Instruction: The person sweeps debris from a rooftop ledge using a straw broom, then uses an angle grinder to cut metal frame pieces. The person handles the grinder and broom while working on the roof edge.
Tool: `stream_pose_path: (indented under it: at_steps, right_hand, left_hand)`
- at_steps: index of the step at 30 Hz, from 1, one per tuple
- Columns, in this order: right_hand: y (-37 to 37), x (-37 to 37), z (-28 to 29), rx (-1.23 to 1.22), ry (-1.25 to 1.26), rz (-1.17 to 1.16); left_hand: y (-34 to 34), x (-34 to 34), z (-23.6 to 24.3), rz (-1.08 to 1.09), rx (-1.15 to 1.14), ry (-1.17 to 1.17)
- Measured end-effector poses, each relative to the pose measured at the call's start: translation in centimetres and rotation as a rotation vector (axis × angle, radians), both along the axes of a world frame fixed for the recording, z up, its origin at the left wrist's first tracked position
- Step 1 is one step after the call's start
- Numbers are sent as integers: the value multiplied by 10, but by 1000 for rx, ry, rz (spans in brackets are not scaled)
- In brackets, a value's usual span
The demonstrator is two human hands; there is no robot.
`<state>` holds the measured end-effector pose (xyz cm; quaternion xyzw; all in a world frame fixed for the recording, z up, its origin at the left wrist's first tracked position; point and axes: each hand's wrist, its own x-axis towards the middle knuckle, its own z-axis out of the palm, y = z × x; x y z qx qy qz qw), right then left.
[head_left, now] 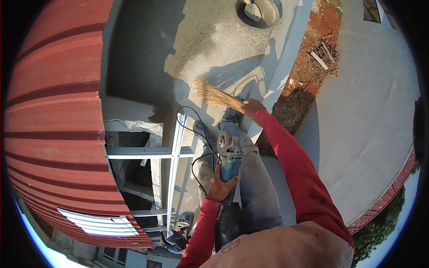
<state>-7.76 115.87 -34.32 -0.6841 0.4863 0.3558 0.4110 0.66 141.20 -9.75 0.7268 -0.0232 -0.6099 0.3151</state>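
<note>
1 grinder (230, 166), likely heavy, best gripped by its body, fills the wrapped fingers of the left hand (218, 188) above the legs (260, 183), while the right hand's (253, 107) closed fingers hold 1 likely light, springy broom (219, 96) by its firmer narrow end, near the slab's (214, 47) right edge.

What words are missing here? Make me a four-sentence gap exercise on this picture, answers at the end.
1. The right hand grips a ____ with straw-coloured bristles.
2. The left hand holds a power tool, an angle ____.
3. The sleeves on both arms are ____ in colour.
4. Of the two hands, the ____ one is nearer the round container.

Missing words: broom; grinder; red; right.
</note>
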Motion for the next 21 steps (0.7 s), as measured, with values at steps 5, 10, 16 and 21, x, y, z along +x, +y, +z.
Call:
stream_pose_path:
  at_steps: [5,10,16,21]
  right_hand:
    - [-139,-37,48,-270,60,-304]
    - [-81,-8,154,-99,-42,-331]
    - [-56,-48,65,-137,103,189]
    - [-141,-19,105,-452,79,39]
  left_hand:
    - [-3,22,-3,-124,-122,-285]
    - [-47,56,-6,-71,-210,-355]
    - [-151,89,29,242,-571,-43]
    - [-165,108,69,354,-685,117]
